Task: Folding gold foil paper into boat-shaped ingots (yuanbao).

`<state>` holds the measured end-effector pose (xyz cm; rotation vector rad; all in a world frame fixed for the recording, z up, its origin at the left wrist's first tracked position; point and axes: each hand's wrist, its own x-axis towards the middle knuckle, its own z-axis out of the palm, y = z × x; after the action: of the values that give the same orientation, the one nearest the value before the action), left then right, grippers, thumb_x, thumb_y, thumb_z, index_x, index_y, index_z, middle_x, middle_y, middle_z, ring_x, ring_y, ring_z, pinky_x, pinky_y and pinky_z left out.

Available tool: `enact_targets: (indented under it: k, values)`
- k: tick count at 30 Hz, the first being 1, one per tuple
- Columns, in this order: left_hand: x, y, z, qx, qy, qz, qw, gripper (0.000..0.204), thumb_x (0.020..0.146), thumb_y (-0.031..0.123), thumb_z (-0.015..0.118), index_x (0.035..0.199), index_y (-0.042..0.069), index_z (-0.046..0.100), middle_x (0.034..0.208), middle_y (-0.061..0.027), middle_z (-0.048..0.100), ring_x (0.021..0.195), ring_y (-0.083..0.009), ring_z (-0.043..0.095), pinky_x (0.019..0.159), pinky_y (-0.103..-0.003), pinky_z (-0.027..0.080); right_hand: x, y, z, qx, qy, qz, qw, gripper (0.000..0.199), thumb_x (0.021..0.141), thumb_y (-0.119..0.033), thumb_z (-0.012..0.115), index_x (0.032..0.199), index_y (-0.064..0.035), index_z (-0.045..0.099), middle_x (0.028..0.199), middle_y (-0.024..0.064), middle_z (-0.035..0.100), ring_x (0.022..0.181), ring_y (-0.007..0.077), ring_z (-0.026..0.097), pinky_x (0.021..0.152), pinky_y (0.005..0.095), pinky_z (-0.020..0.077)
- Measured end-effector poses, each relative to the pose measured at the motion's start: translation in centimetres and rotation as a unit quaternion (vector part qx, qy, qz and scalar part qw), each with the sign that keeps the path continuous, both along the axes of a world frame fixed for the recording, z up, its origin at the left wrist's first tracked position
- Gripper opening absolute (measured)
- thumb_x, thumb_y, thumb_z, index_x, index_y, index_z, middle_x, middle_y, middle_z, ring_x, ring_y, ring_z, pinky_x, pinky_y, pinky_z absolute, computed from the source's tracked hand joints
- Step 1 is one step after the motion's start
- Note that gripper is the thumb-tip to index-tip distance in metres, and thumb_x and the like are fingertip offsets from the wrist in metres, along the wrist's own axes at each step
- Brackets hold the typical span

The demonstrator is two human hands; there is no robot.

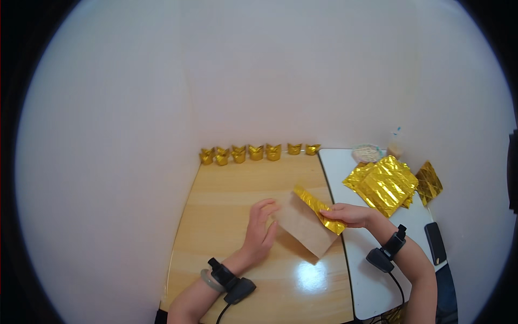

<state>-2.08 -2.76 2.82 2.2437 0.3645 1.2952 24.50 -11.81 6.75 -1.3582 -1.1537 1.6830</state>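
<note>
A sheet of gold foil paper (305,227) is held tilted above the wooden table, its plain tan back showing and one long edge turned over to the shiny gold side. My right hand (348,214) pinches that gold edge, thumb on top. At the sheet's left edge is my left hand (260,229), its fingers and thumb apart. The fingertips come close to the paper; whether they touch it I cannot tell. Along the far edge of the table stand several folded gold paper ingots (256,153) in a row, doubled up toward the left.
On the white table (360,291) at right lies a stack of gold foil sheets (386,183). Another sheet (429,183) leans by the wall. Behind are a pale woven-looking item (366,153) and a bottle-like container (395,147). A black phone (435,243) rests near the right edge.
</note>
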Motion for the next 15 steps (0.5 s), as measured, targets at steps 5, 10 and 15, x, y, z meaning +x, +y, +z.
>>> enact_targets:
  k: [5,10,15]
  values:
    - [0.3,1.1,-1.6,0.062,0.146,-0.134,0.978,0.025,0.082,0.008,0.060,0.107,0.004,0.058,0.121,-0.0139,0.051,0.114,-0.0322,0.046,0.098,-0.040,0.039,-0.5,2.6,-1.2,0.114,-0.247,-0.018,0.962,0.040,0.096,-0.035,0.049,0.115,-0.0001,0.058,0.099,0.0028,0.063,0.090,0.0074,0.057,0.081,0.0233,0.0463]
    - [0.2,0.5,-1.8,0.033,0.307,-0.068,0.949,0.048,0.088,0.027,0.058,0.127,0.001,0.047,0.136,-0.0170,0.041,0.126,-0.0307,0.038,0.104,-0.042,0.033,-1.3,2.5,0.0,0.274,-0.183,-0.139,0.934,0.041,0.095,-0.028,0.051,0.124,0.0005,0.051,0.106,0.0114,0.062,0.099,0.0161,0.060,0.088,0.0292,0.0466]
    - [0.2,0.5,-1.6,0.088,0.417,0.041,0.904,0.072,0.091,0.045,0.048,0.139,-0.004,0.028,0.147,-0.0199,0.027,0.138,-0.0310,0.022,0.109,-0.050,0.021,-4.6,1.1,-2.5,0.341,-0.379,0.177,0.842,0.071,0.092,-0.045,0.050,0.140,0.0014,0.027,0.141,0.0196,0.034,0.133,0.0262,0.031,0.109,0.0403,0.0247]
